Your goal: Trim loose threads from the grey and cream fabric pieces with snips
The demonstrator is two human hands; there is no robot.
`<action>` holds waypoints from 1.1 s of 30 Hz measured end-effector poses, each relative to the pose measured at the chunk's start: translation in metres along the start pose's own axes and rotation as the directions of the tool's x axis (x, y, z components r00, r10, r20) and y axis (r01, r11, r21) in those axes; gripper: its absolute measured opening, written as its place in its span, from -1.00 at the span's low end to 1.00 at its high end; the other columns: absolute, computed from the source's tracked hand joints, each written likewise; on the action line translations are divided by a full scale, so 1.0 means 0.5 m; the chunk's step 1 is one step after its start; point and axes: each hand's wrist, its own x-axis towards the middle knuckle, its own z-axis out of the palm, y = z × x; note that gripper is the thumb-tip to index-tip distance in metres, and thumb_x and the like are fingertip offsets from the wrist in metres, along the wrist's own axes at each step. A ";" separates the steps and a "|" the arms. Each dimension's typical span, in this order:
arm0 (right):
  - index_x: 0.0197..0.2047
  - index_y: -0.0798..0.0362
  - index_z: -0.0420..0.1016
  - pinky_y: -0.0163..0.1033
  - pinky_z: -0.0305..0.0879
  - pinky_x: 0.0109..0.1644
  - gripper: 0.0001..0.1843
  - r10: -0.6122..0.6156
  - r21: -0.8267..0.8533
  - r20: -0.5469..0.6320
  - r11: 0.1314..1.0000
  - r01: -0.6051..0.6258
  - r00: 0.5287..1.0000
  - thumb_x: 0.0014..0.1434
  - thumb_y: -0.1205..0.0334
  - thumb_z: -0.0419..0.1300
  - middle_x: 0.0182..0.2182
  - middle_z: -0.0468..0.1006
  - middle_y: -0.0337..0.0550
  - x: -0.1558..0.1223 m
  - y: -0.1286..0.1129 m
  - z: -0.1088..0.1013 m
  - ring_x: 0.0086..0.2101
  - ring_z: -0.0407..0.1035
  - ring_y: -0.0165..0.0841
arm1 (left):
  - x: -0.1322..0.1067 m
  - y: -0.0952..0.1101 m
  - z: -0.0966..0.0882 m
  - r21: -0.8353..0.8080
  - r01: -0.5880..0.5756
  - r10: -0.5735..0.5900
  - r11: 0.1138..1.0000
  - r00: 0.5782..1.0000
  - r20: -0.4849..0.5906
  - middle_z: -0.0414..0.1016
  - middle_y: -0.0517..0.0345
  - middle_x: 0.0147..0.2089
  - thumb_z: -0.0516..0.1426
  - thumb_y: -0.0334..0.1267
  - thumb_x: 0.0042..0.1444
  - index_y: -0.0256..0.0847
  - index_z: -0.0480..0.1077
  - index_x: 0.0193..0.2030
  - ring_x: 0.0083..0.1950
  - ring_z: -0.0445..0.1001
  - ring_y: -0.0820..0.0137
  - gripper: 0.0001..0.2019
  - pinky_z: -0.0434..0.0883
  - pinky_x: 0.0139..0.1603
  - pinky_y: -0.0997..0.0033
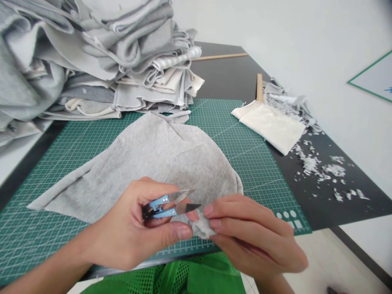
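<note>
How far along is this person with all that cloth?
Partway, it seems. Done: fabric scraps lie on the dark table beside a cream cloth. In hand: the left hand holds blue-handled thread snips at a grey fabric piece pinched by the right hand. Remaining: a tall fabric pile.

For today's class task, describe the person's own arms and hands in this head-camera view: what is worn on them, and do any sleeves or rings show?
The left hand and right hand are bare, with no gloves or rings, and the visible nails are short and unpainted. The left forearm shows no sleeve. A green mesh garment shows at the person's front.
</note>
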 end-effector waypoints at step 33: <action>-0.36 0.24 0.61 -0.37 0.63 -0.35 -0.89 -0.066 0.044 0.017 0.997 0.065 0.998 0.16 0.56 0.27 -0.43 0.67 -0.07 -0.023 0.027 0.001 -0.37 0.60 -0.34 | -0.012 0.006 -0.068 0.328 -0.077 0.046 0.942 0.994 0.102 0.61 0.27 -0.30 0.20 0.12 0.18 0.20 0.46 0.12 -0.37 0.57 0.44 -0.62 0.41 -0.33 0.51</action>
